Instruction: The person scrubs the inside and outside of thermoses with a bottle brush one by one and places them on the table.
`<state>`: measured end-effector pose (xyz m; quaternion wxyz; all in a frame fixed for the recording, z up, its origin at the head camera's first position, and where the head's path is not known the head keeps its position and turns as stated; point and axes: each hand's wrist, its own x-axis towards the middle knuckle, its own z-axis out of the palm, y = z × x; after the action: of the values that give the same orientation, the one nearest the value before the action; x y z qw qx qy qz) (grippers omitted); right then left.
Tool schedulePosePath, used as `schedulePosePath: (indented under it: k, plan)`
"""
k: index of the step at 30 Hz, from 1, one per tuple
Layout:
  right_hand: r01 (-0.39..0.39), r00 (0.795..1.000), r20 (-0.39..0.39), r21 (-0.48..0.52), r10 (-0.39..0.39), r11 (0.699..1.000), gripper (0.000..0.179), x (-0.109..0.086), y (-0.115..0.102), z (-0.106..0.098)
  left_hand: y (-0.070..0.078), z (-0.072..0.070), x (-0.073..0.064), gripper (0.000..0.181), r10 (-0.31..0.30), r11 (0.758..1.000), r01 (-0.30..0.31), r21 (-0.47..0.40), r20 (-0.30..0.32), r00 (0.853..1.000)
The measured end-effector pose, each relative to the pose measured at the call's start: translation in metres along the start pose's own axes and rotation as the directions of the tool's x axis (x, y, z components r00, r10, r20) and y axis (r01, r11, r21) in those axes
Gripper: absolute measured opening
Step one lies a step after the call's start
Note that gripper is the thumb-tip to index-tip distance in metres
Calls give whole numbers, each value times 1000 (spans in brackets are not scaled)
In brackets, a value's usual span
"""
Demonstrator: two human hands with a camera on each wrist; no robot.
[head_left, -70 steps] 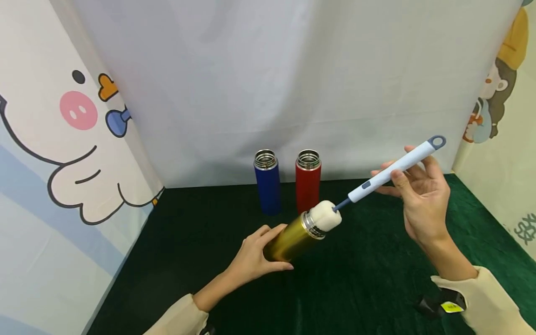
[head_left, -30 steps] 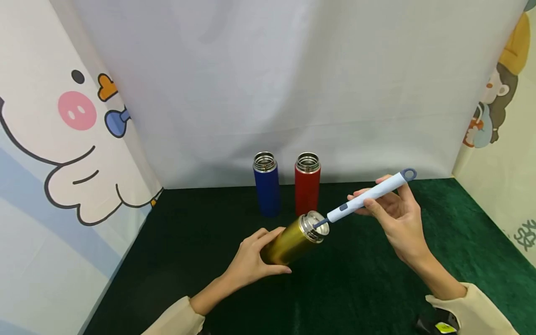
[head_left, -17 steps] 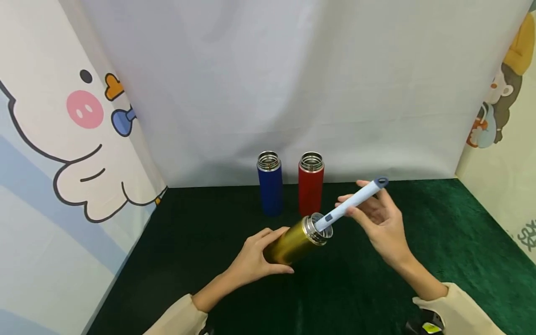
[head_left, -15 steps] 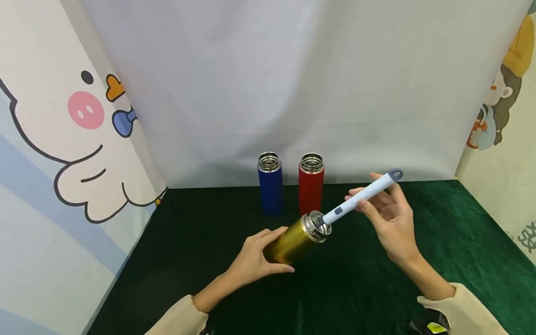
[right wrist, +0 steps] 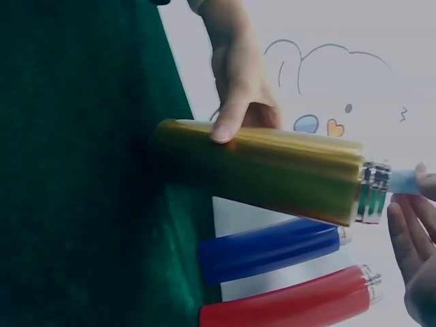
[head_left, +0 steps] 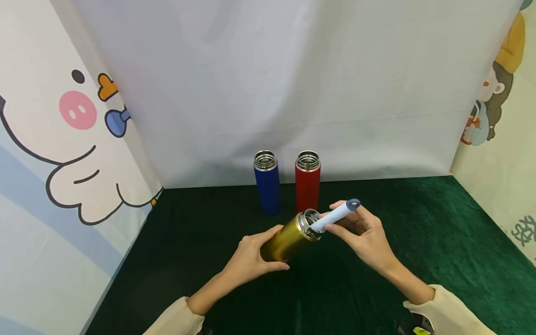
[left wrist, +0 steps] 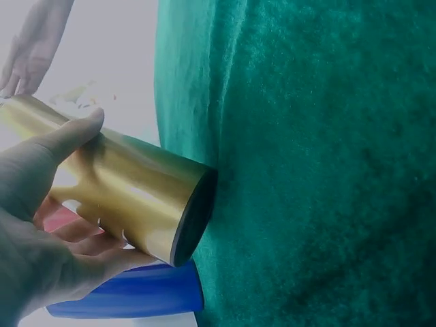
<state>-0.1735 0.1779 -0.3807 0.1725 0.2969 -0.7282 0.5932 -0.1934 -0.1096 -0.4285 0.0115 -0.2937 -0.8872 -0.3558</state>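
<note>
My left hand (head_left: 250, 257) grips a gold insulated bottle (head_left: 286, 243) around its lower body, tilted with its steel mouth up to the right. In the left wrist view the gold bottle (left wrist: 143, 184) shows its dark base, thumb on one side and fingers on the other. My right hand (head_left: 363, 236) pinches the pale blue handle of a bottle brush (head_left: 335, 217) that runs into the mouth; the dark ring end sticks out. Its white sponge head is hidden inside the bottle. In the right wrist view, fingertips (right wrist: 400, 221) are close to the steel neck.
Behind the gold bottle stand a blue bottle (head_left: 268, 188) and a red bottle (head_left: 307, 186), both uncapped and upright. Dark green cloth (head_left: 423, 223) covers the table. A white backdrop (head_left: 209, 93) rises along its back edge, with printed cartoon panels at either side.
The bottle brush has gone down into the gold bottle, out a little, then deeper; its sponge head was visible at the mouth earlier. My right hand moved left and down. The left hand stayed put.
</note>
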Motion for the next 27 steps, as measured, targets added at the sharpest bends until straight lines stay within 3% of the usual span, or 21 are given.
schedulePosePath:
  k: [6, 8, 15, 17, 19, 21, 24, 27]
  plan:
    - [85, 996, -34, 196, -80, 977, 41, 12, -5, -4, -5, -4, -1, 84, 5, 1000, -5, -3, 6, 1000]
    - [78, 997, -44, 219, -70, 973, 41, 13, -5, -6, -5, -5, -2, 84, 4, 1000, -4, -6, 4, 1000]
    - [21, 1000, -17, 121, -19, 992, 37, 6, -1, 5, -1, -1, -2, 84, 37, 999, -37, -3, 38, 999]
    - [30, 999, -30, 94, -27, 995, 38, 4, -3, 8, -1, 1, -2, 84, 50, 999, -51, 9, 46, 998]
    - [75, 995, -78, 127, -65, 989, 41, 6, -6, 8, 0, 2, -3, 84, 56, 998, -57, 11, 46, 997]
    - [139, 980, -170, 184, -108, 973, 45, 12, -11, 3, -1, 3, -4, 84, 56, 998, -56, 5, 34, 998]
    - [269, 927, -334, 285, -167, 920, 50, 23, -18, -6, -2, 2, -3, 84, 56, 998, -56, -7, 10, 998]
    - [311, 891, -425, 315, -160, 896, 51, 25, -18, -7, -2, 3, -4, 83, 57, 998, -57, -12, 2, 998]
